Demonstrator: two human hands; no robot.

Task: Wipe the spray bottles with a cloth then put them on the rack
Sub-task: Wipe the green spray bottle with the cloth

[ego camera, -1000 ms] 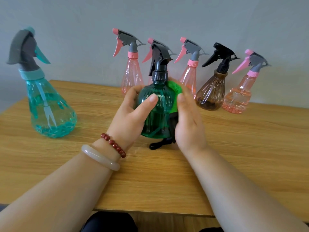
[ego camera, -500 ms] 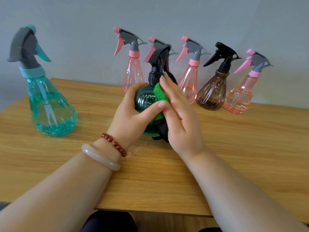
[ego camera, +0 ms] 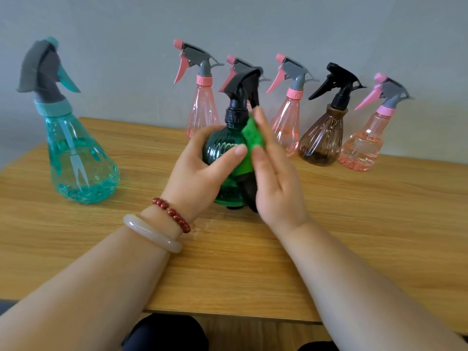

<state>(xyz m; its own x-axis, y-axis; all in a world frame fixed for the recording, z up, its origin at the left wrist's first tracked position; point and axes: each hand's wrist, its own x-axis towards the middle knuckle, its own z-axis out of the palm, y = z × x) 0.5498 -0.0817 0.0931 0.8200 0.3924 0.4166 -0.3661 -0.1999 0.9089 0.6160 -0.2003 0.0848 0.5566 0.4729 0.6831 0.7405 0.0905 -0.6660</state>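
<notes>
A dark green ribbed spray bottle with a black trigger head stands on the wooden table in the middle of the view. My left hand grips its body from the left, thumb across the front. My right hand presses a green cloth against the bottle's right shoulder with straight fingers reaching up to the neck. A dark part of the cloth hangs below my palm.
A large teal bottle stands at the left. Along the wall behind stand three pink bottles, a fourth partly hidden behind the green one, and a brown bottle. No rack is in view.
My right hand slid the cloth from the bottle's right side up onto its shoulder and neck. My left hand kept its hold and the bottle stayed in place.
</notes>
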